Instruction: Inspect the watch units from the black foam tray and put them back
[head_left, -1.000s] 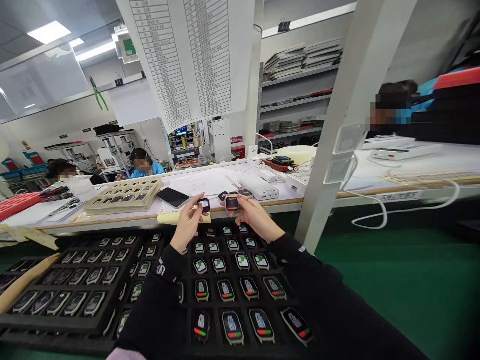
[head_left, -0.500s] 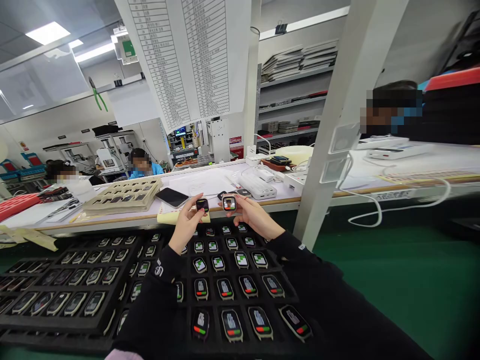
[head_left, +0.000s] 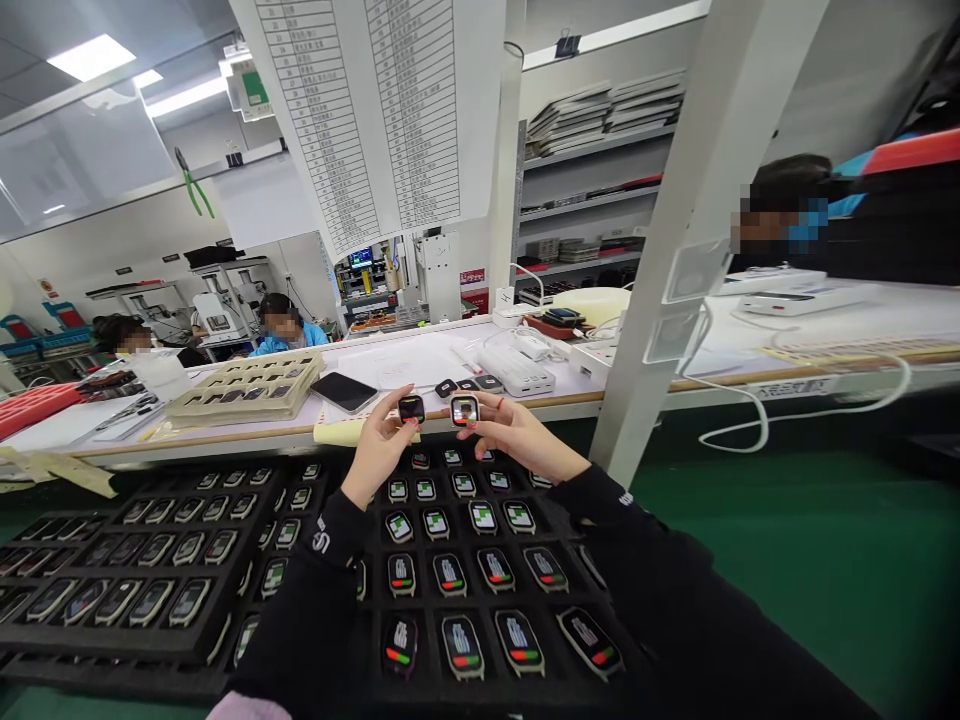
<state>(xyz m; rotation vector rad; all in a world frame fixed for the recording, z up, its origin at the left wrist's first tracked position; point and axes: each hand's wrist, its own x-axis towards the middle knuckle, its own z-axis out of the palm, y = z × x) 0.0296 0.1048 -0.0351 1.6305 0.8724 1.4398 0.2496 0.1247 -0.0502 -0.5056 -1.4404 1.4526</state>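
My left hand (head_left: 376,450) grips a smartwatch body (head_left: 412,409) by its edges, its dark screen facing me with a bit of red and green low on it. My right hand (head_left: 525,438) holds a second smartwatch body (head_left: 465,410) with a lit, picture-like screen, a short gap to the right of the first. Both watches are strapless and raised over the far end of a black foam tray (head_left: 420,625). Rows of watch bodies lie in its slots. Nearer ones, such as a watch (head_left: 463,648), show red and green bars; farther ones show green and white blocks.
More black trays of watches (head_left: 154,555) sit to the left. On the bench edge lie a phone (head_left: 344,391), a beige partitioned tray (head_left: 244,392), small round black pieces (head_left: 466,386) and a white power strip (head_left: 516,370). A white post (head_left: 675,270) stands right; co-workers sit beyond.
Both hands have shifted slightly right with their watches. The right-hand watch now faces me a little more squarely, and the round black pieces behind it show more fully.
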